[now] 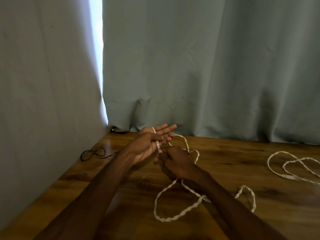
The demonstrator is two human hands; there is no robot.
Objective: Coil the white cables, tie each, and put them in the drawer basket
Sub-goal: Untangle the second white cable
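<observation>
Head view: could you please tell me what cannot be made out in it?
Drawer basket: nowhere in the head view.
Second white cable: cut off by the right edge.
Held white cable: a stretch is hidden under the right forearm. Its plug, between the left hand and right hand, is too small to identify.
Black loops by the curtain: too small and dim to identify.

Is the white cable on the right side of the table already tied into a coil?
No, the second white cable lies in loose open loops on the wooden table, with no tie visible.
</observation>
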